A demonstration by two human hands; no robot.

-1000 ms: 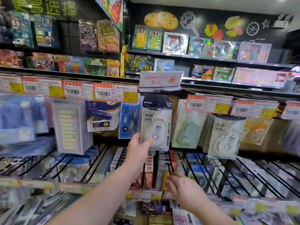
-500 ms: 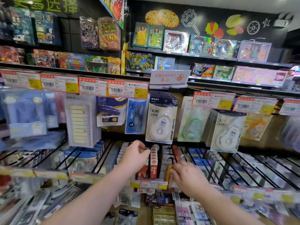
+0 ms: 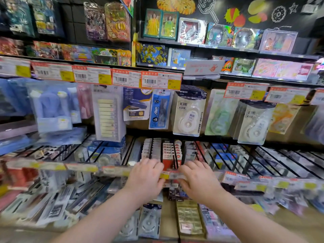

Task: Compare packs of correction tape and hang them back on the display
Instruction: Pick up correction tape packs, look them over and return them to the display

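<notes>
Fingers first: the left hand (image 3: pixel 145 179) has its fingers bent forward and close together over the price-label rail (image 3: pixel 112 170) at the front edge of the lower hook rack. The right hand (image 3: pixel 199 181) sits near it, fingers a little spread, tips at the same rail. Whether either pinches anything I cannot tell, because blur and knuckles hide the tips. Between them runs a hook of red-carded packs (image 3: pixel 171 153). No pack shows in either hand, so this reads as reaching for the next one to compare, and that calls for sliding a pack cleanly off its hook. The correction tape pack (image 3: pixel 189 113) hangs on the upper row, well above the hands. It has a clear blister, a white dispenser and a dark header card.
</notes>
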